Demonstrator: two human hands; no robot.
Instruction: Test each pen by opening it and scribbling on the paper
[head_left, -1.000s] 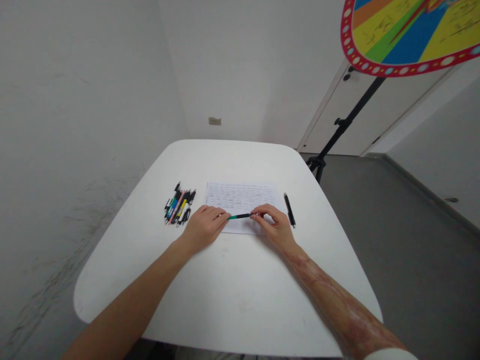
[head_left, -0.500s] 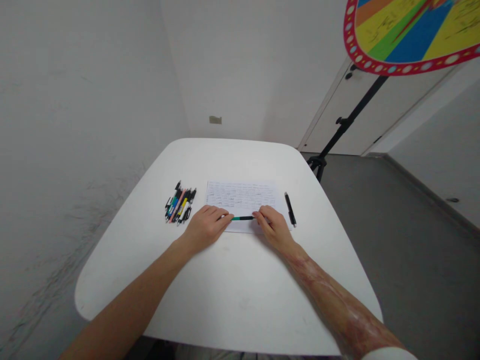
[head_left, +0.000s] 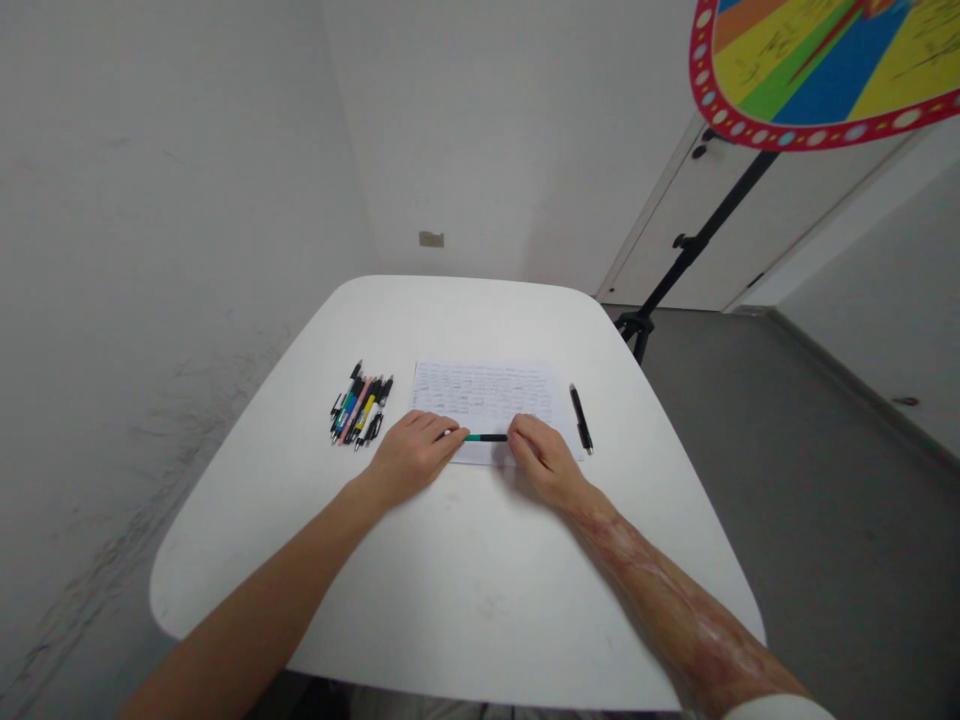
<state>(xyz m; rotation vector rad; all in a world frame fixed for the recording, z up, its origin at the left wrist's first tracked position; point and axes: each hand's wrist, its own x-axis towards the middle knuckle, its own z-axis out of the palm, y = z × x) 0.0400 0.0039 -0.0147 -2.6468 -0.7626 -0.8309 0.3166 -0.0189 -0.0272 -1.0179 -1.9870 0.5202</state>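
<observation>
White table, rounded corners, set near pale walls. Pen, one, green and black: between the hands, over the lower part of the written paper. Left hand: fingers closed on the green end. Right hand: fingers curled about the black end. Hazards, as judged: pen skewing or slipping, if the hands pull unevenly; small parts rolling off, if the barrel parts suddenly; paper creasing, if a hand drags. Black pen, one: just right of the paper, within reach of a stray knuckle. Pile of pens: left of the paper. Room: wall plate, door, grey floor, bright wheel on black stand.
</observation>
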